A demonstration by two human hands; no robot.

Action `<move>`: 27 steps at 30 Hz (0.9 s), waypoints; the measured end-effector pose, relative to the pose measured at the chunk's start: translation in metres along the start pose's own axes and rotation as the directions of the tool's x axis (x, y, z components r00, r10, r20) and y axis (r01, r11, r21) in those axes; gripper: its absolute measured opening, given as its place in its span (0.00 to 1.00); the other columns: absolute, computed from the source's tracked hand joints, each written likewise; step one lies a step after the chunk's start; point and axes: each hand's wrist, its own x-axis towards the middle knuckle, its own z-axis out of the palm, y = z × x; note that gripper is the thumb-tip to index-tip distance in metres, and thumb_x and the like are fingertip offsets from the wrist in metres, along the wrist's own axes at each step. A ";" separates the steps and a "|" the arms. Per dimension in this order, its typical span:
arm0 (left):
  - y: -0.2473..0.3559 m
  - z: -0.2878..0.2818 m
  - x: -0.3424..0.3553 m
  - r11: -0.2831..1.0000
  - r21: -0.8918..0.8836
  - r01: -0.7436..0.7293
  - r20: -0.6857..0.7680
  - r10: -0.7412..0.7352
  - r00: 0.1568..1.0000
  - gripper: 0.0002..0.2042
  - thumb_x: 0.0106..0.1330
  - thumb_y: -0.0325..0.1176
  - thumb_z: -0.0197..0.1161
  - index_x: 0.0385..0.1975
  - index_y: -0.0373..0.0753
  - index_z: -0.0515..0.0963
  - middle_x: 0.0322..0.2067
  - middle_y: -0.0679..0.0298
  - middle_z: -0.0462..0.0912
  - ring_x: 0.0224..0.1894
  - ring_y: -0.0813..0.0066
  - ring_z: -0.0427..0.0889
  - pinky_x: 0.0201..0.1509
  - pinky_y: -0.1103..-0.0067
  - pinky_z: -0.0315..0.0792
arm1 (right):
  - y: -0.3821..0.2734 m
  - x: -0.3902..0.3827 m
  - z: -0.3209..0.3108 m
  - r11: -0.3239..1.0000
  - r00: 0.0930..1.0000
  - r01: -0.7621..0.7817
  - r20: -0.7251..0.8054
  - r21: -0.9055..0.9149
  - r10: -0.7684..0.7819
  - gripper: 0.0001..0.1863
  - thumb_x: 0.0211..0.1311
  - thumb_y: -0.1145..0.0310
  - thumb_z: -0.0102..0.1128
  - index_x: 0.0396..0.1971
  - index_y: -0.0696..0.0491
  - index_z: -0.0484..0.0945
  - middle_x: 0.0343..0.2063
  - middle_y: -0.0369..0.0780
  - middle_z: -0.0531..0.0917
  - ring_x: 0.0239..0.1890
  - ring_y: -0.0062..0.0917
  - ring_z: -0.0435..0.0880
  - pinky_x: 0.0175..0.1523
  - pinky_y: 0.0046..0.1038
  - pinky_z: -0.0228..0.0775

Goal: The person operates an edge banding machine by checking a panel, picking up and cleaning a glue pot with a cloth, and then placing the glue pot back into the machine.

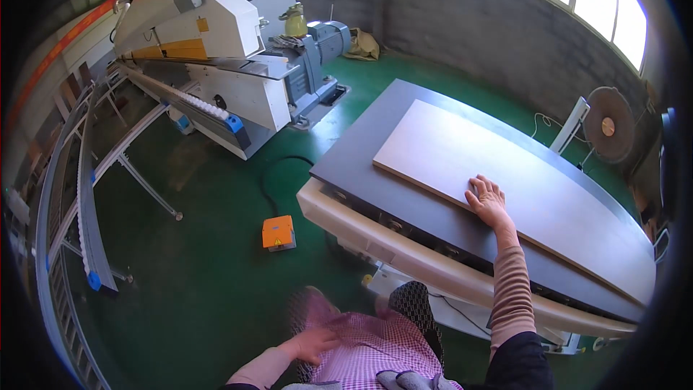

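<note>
My right hand (pixel 488 201) rests with spread fingers on the near edge of a long pale panel (pixel 505 180). That panel lies flat on a larger dark grey board (pixel 361 130), which sits on a table with a thick cream-white edge (pixel 404 245). My left hand (pixel 310 345) is low in front of me, against a pink checked apron (pixel 368 347), its fingers stretched out and slightly blurred. Neither hand grips anything. Grey gloves (pixel 411 380) show at the bottom of the apron.
An orange foot pedal (pixel 279 232) with a black cable stands on the green floor (pixel 202 245). A large white machine (pixel 224 22) with a grey-blue motor (pixel 328 40) is ahead. Roller rails (pixel 86 209) curve along the left. A round fan (pixel 608 124) stands beyond the table at right.
</note>
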 end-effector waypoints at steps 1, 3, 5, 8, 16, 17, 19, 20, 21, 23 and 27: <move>0.000 0.001 -0.001 1.000 0.003 0.007 -0.011 -0.007 1.000 0.42 0.48 0.48 0.68 0.68 0.41 0.72 0.66 0.48 0.74 0.68 0.45 0.72 0.72 0.57 0.69 | -0.005 0.002 -0.004 0.999 0.999 -0.029 0.042 0.033 0.027 0.33 0.77 0.38 0.48 0.72 0.42 0.69 0.78 0.42 0.62 0.80 0.42 0.55 0.81 0.44 0.45; 0.001 0.004 -0.004 0.999 0.011 0.047 -0.063 -0.046 0.997 0.42 0.48 0.48 0.69 0.68 0.41 0.72 0.66 0.48 0.74 0.68 0.45 0.72 0.72 0.57 0.70 | -0.017 0.010 -0.013 0.997 0.995 -0.053 0.086 0.061 0.048 0.32 0.77 0.38 0.49 0.65 0.48 0.74 0.75 0.45 0.67 0.78 0.45 0.59 0.79 0.46 0.52; 0.000 0.005 -0.003 0.998 0.016 0.060 -0.083 -0.059 0.995 0.44 0.46 0.49 0.70 0.69 0.40 0.72 0.67 0.49 0.74 0.68 0.45 0.72 0.72 0.57 0.69 | -0.033 0.022 -0.030 0.998 0.991 -0.070 0.118 -0.001 0.070 0.31 0.78 0.39 0.48 0.62 0.50 0.77 0.71 0.46 0.71 0.74 0.45 0.65 0.76 0.45 0.58; -0.009 0.008 0.001 0.998 0.006 0.058 -0.118 -0.057 0.991 0.46 0.44 0.50 0.71 0.69 0.39 0.71 0.68 0.49 0.73 0.68 0.45 0.72 0.73 0.57 0.68 | -0.055 0.050 -0.037 0.986 0.988 -0.076 0.126 -0.149 0.095 0.31 0.79 0.39 0.47 0.55 0.53 0.81 0.62 0.48 0.79 0.66 0.46 0.75 0.70 0.44 0.67; -0.014 -0.042 0.027 0.994 -0.056 -0.094 -0.305 0.073 0.950 0.35 0.58 0.42 0.71 0.67 0.36 0.74 0.70 0.48 0.73 0.70 0.51 0.75 0.74 0.60 0.69 | -0.131 0.159 -0.022 0.991 0.988 0.081 0.141 -0.111 -0.065 0.31 0.78 0.41 0.50 0.55 0.55 0.82 0.59 0.49 0.82 0.62 0.43 0.80 0.66 0.41 0.73; -0.029 0.015 0.012 0.979 -0.171 0.109 -0.128 -0.132 0.983 0.40 0.50 0.54 0.69 0.64 0.38 0.77 0.69 0.48 0.72 0.73 0.42 0.67 0.75 0.50 0.64 | -0.153 0.178 -0.009 0.984 0.983 0.178 0.054 -0.023 -0.177 0.30 0.78 0.41 0.51 0.59 0.54 0.80 0.63 0.50 0.79 0.65 0.44 0.78 0.69 0.42 0.70; -0.045 0.017 0.025 0.975 -0.211 0.072 -0.177 -0.111 0.978 0.36 0.52 0.52 0.68 0.62 0.37 0.77 0.70 0.49 0.71 0.74 0.42 0.65 0.75 0.49 0.63 | -0.160 0.214 0.021 0.969 0.969 0.245 -0.033 0.038 -0.244 0.31 0.78 0.42 0.51 0.63 0.53 0.78 0.66 0.50 0.77 0.68 0.44 0.75 0.72 0.43 0.67; -0.049 0.011 0.030 0.969 -0.243 0.042 -0.228 -0.099 0.969 0.33 0.54 0.49 0.67 0.59 0.36 0.78 0.70 0.49 0.71 0.76 0.41 0.64 0.76 0.48 0.62 | -0.162 0.230 0.040 0.963 0.958 0.268 -0.111 0.006 -0.265 0.32 0.77 0.42 0.52 0.67 0.52 0.74 0.69 0.51 0.73 0.72 0.46 0.70 0.75 0.44 0.62; -0.054 0.004 0.033 0.973 -0.224 0.059 -0.248 -0.116 0.962 0.27 0.65 0.44 0.64 0.60 0.37 0.78 0.68 0.49 0.74 0.76 0.46 0.65 0.78 0.53 0.61 | -0.163 0.243 0.058 0.957 0.939 0.288 -0.187 -0.029 -0.288 0.34 0.77 0.42 0.53 0.71 0.51 0.70 0.72 0.52 0.69 0.75 0.47 0.66 0.78 0.46 0.56; -0.061 -0.015 0.039 0.959 -0.263 0.107 -0.260 -0.177 0.949 0.26 0.66 0.44 0.63 0.60 0.37 0.79 0.66 0.50 0.75 0.74 0.47 0.67 0.76 0.55 0.63 | -0.172 0.245 0.085 0.966 0.960 0.257 -0.117 -0.010 -0.256 0.39 0.75 0.39 0.52 0.75 0.50 0.64 0.75 0.54 0.64 0.79 0.49 0.58 0.81 0.49 0.46; -0.066 -0.053 0.056 0.915 -0.352 0.198 -0.226 -0.288 0.930 0.24 0.69 0.44 0.62 0.60 0.38 0.80 0.62 0.50 0.78 0.70 0.50 0.71 0.73 0.57 0.66 | -0.176 0.239 0.075 0.977 0.969 0.211 -0.124 -0.021 -0.212 0.39 0.74 0.40 0.53 0.74 0.53 0.66 0.74 0.53 0.65 0.79 0.48 0.58 0.81 0.49 0.45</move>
